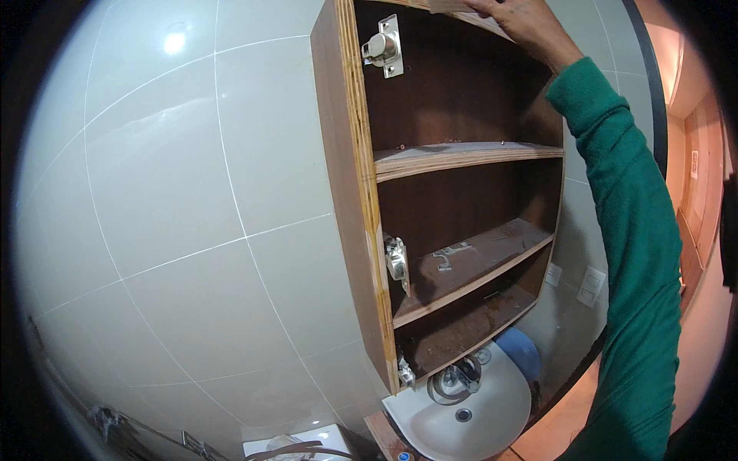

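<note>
My right hand [532,29], in a green sleeve, reaches up to the top front edge of a brown wall cabinet [344,192]. Its fingers are bent and partly cut off by the upper rim of the picture. They close on a flat light-brown piece [447,5] lying along that edge; its kind is hard to tell. The doorless cabinet has an upper shelf [469,162] and a lower shelf [480,278] with raw plywood front edges. A metal hinge [382,48] sits inside its left side at the top, and another hinge [397,263] lower down. My left hand is out of view.
Below the cabinet is a white washbasin [469,426] with a curled brown strip [438,396] by the tap. Loose metal pieces [452,253] lie on the lower shelf. More strips [296,449] rest on a white surface at lower left. A switch plate [590,286] is right.
</note>
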`<action>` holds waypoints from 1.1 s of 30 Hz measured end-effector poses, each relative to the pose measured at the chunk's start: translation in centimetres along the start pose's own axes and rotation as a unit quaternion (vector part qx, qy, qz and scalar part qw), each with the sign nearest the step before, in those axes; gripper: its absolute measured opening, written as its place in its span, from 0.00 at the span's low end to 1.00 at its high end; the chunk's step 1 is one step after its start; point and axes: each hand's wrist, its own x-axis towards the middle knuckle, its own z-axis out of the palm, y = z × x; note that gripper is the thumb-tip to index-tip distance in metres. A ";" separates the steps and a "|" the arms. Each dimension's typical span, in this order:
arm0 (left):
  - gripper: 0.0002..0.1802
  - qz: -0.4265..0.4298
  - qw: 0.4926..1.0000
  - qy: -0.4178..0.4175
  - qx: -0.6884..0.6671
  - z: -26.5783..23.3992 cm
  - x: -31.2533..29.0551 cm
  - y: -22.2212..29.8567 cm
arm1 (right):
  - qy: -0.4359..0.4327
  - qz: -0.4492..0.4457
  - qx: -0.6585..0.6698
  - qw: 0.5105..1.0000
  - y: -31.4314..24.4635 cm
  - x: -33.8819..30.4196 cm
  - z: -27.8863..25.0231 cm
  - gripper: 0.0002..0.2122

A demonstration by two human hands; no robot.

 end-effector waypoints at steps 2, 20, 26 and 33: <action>0.24 0.093 0.986 0.003 0.139 1.5 -1.3 1.0 | -0.001 0.067 -0.009 0.998 0.2 -0.3 -0.9 0.14; 0.22 0.105 0.986 -0.017 0.125 1.0 -0.2 0.9 | 0.038 0.007 0.017 0.999 3.2 -1.8 -1.8 0.18; 0.26 0.103 0.989 -0.019 0.100 1.2 -0.7 1.4 | -0.053 -0.035 0.162 0.985 -9.4 -1.4 -1.0 0.11; 0.31 0.185 0.941 0.036 0.282 -0.9 1.7 -1.0 | -0.040 0.001 0.041 0.998 -4.9 -0.8 -1.7 0.15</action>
